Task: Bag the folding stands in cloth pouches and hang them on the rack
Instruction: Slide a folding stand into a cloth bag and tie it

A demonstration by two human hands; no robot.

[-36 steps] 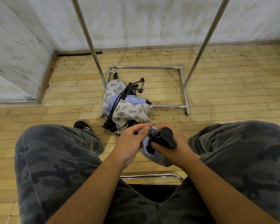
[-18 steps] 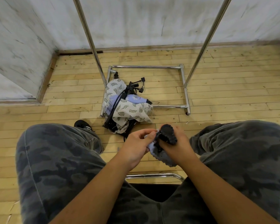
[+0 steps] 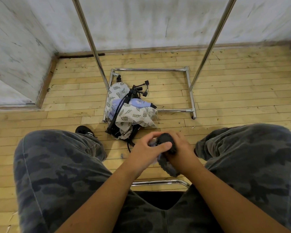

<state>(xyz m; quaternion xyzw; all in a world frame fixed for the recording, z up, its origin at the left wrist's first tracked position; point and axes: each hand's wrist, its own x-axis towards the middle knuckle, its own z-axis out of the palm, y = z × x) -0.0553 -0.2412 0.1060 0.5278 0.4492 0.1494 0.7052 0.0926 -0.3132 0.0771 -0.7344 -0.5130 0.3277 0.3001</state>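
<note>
Indoors — plank floor (image 3: 228, 91), white wall (image 3: 149, 22); left hand (image 3: 144, 149), right hand (image 3: 181, 153) clamped on stand (image 3: 165, 140).

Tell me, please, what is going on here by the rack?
A seated person is bagging a folded black stand. The right hand grips the stand, which sits partly inside a grey-blue pouch with its top poking out. The left hand holds the pouch's edge up by that top. More stands and leaf-print pouches lie in a pile on the floor against the base of the rack. The rack's top bar is out of view.
</note>
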